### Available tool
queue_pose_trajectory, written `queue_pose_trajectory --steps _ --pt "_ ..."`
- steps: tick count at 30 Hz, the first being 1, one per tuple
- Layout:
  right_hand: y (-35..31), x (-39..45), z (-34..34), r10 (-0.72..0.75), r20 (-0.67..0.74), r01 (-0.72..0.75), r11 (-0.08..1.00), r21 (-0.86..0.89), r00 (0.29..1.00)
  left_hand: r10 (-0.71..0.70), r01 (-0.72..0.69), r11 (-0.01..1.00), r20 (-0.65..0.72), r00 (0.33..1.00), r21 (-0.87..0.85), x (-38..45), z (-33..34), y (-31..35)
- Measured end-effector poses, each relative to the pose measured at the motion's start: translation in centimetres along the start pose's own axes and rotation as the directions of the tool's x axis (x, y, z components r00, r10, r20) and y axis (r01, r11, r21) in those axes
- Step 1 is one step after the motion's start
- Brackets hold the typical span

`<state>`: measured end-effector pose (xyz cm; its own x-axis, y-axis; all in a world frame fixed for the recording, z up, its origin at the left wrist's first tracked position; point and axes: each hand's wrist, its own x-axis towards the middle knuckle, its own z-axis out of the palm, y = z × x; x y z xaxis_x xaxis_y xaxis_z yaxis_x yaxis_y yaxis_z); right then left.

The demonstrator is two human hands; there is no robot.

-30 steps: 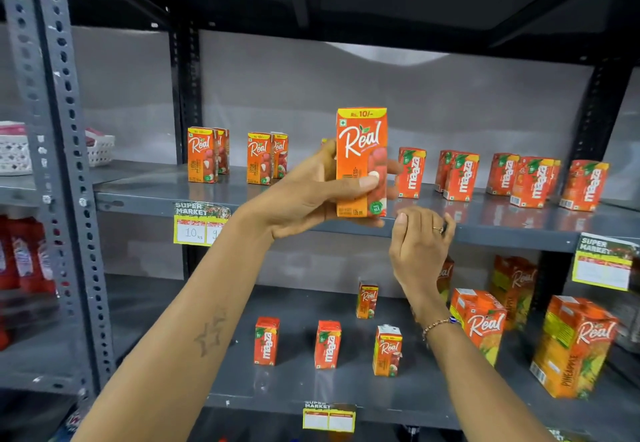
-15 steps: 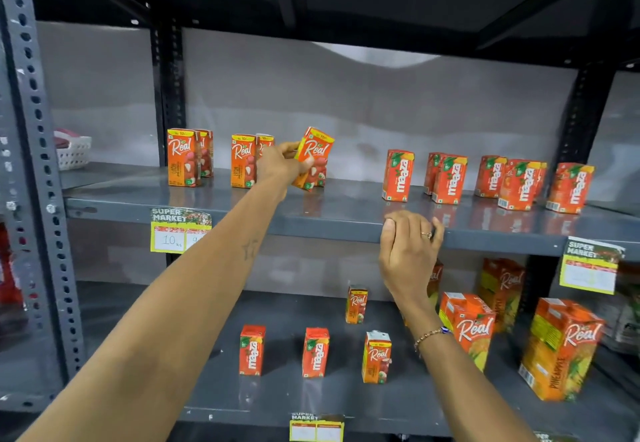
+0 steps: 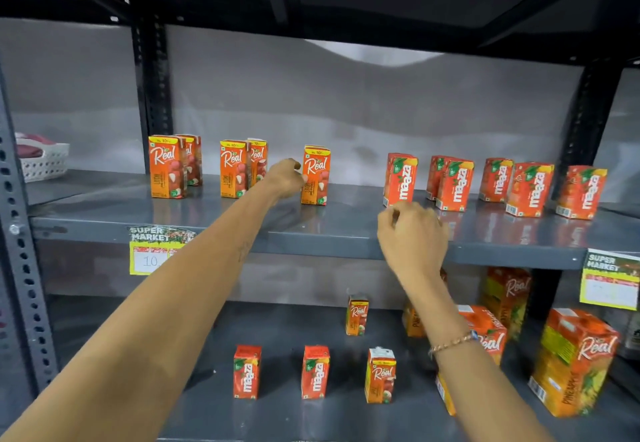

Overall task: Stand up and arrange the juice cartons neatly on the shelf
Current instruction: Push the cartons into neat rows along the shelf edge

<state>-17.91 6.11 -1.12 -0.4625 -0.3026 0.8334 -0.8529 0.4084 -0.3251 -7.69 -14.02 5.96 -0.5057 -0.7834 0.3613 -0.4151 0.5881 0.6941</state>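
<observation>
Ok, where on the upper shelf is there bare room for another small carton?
The widest gap lies between the Real carton at the left hand and the nearest Maaza carton. The shelf's front strip is bare. The Maaza cartons farther right are crowded.

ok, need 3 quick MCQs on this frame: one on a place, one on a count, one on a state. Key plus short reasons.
1. Where is the left hand?
A. on the bottom shelf
B. at a Real carton on the middle shelf
C. on the white basket

2. How many small Maaza cartons stand on the bottom shelf?
A. two
B. four
C. none

3. How does the Real carton by the left hand stand?
A. flat on its side
B. upside down
C. upright

Key: 1 B, the fingers sit against that carton's left edge; 2 A, Maaza carton and Maaza carton stand side by side at the front; 3 C, its logo reads level and its base is on the shelf.
</observation>
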Motion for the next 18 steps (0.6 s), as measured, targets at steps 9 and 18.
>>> queue_pose_trajectory --steps 9,18 --pt "-8.1 8.3 4.8 0.125 0.639 -0.379 0.882 0.279 0.759 -0.018 0.157 0.975 -0.638 0.770 0.161 -3.2 -3.6 -3.7" --pt "-9.4 7.7 9.0 0.225 0.547 -0.391 0.897 0.207 0.806 -0.250 0.270 0.963 -0.388 0.887 -0.003 -2.4 -4.0 -5.3"
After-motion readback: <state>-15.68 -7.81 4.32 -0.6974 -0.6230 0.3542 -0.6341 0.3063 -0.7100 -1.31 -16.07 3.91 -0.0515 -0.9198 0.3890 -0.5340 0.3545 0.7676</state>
